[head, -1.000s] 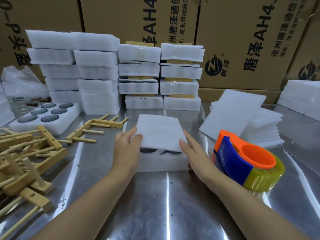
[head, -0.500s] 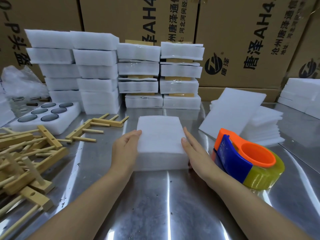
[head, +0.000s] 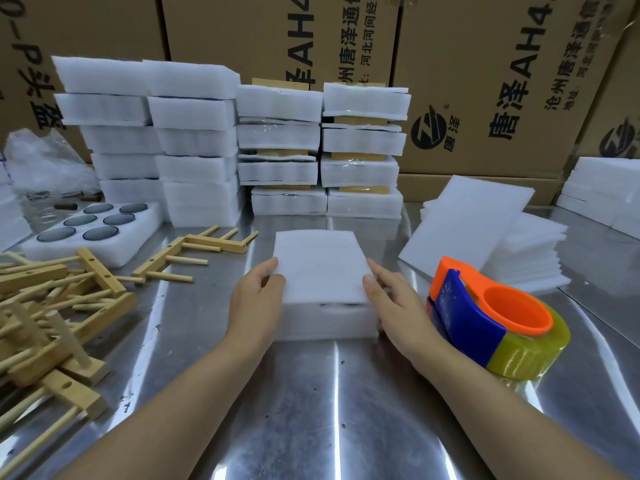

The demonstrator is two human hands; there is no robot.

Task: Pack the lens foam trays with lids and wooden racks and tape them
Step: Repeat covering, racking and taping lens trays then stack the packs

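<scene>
A white foam lid [head: 320, 268] lies on top of a white lens foam tray [head: 325, 322] at the middle of the steel table, with a thin dark gap under its near edge. My left hand [head: 258, 296] pinches the lid's left edge, thumb on top. At the lid's right edge my right hand [head: 391, 299] holds it, thumb on top and fingers along the side. A loose wooden rack [head: 194, 247] lies to the left of the tray. An orange and blue tape dispenser [head: 485, 317] with yellowish tape stands just right of my right hand.
A pile of wooden racks [head: 52, 306] fills the left edge. An uncovered tray with dark lenses [head: 90, 230] sits behind it. Stacks of foam trays [head: 194, 150] and taped packs [head: 322, 147] stand at the back before cardboard boxes [head: 502, 81]. Spare lids [head: 485, 237] lie at the right.
The lid came down from a tilted hold onto the tray and now covers the lenses. Both hands slid nearer along its sides.
</scene>
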